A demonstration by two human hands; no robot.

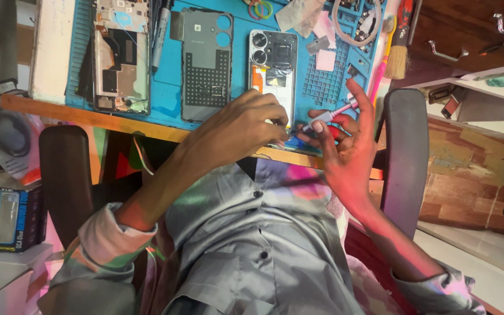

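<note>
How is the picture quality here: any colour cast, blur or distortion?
Head view: pink-red cast on the right hand and both forearms; left hand evenly lit; screwdriver tip blurred; wide-angle lens bends the desk edge; opened phone stays sharp.

- Grey button-up shirt point(252, 245), dark round buttons down front placket, collar open at top.
- Long sleeves rolled/pushed up to abt the elbows, cuffs bunched w/ folds.
- Fabric smooth, slight sheen, tinted pink & green by coloured light.
- Forearms bare, no watch or rings seen.

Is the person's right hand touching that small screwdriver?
Touching: the head view shows the right hand with its fingers wrapped round the small screwdriver.
</note>
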